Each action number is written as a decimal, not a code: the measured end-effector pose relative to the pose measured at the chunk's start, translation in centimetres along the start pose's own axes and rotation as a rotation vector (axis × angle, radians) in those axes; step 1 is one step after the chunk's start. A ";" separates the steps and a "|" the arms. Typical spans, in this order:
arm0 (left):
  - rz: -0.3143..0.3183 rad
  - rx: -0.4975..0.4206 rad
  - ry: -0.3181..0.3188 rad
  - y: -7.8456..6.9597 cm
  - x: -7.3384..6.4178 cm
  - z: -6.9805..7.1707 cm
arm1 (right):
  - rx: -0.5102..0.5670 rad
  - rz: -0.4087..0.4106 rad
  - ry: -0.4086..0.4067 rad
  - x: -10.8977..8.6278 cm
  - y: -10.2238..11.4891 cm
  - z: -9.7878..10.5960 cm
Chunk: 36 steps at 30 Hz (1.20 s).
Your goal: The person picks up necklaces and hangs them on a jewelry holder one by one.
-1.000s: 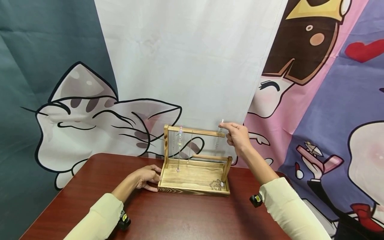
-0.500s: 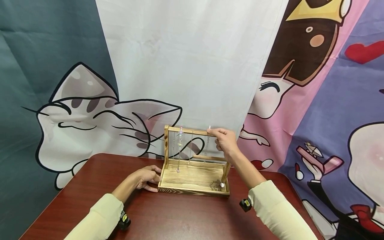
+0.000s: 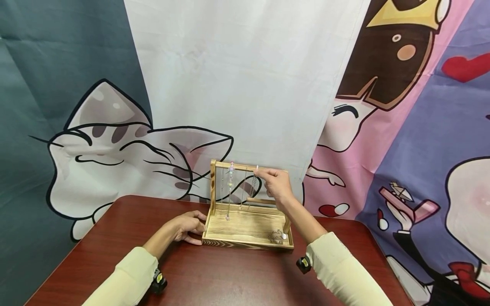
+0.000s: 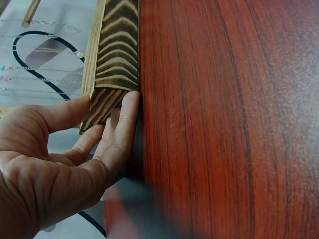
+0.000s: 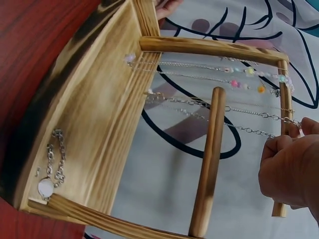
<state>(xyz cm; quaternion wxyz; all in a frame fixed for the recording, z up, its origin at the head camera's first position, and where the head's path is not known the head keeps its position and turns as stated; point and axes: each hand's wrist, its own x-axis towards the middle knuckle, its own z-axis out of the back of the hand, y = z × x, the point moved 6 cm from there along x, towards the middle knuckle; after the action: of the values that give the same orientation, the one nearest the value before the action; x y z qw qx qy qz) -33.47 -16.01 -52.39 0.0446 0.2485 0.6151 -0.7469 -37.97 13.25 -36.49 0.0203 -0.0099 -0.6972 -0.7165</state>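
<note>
A wooden jewelry stand [image 3: 241, 224], with a tray base and bars above it, stands on the table. At its left end, my left hand [image 3: 187, 226] grips the tray corner, thumb on one side and fingers on the other. My right hand [image 3: 278, 183] pinches a silver chain necklace [image 5: 249, 131] at the top bar [image 5: 285, 102]; the chain hangs toward the tray. To its left, a pastel beaded necklace [image 3: 230, 183] and other thin chains hang from the same bar. A silver chain bracelet [image 5: 61, 158] with a round white piece [image 5: 45, 187] lies in the tray's right front corner.
The stand also has a shorter, lower bar [image 5: 212, 164] with one free end, on the right side. A dark red wooden table [image 3: 237, 276] extends around it. Behind hangs a cloth backdrop [image 3: 245, 85] with cartoon pictures.
My right hand has moved left and slightly down along the top bar, bringing the chain necklace closer to the hanging ones. My left hand stays on the tray corner.
</note>
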 end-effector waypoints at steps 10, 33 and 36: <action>-0.006 -0.001 0.007 -0.2 -0.2 0.0 | -0.032 -0.021 0.026 -0.4 -1.6 0.6; -0.001 -0.003 0.009 -0.1 -0.2 0.0 | -0.104 -0.013 0.167 -4.2 -6.7 2.3; 0.001 -0.001 0.009 -0.1 -0.2 -0.1 | -0.185 0.010 0.187 -4.7 -7.5 2.7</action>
<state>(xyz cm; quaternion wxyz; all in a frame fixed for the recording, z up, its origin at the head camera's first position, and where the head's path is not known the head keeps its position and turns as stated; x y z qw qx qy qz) -33.32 -15.97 -52.19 0.0424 0.2524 0.6157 -0.7453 -33.61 16.20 -44.14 0.0879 0.0517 -0.6231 -0.7755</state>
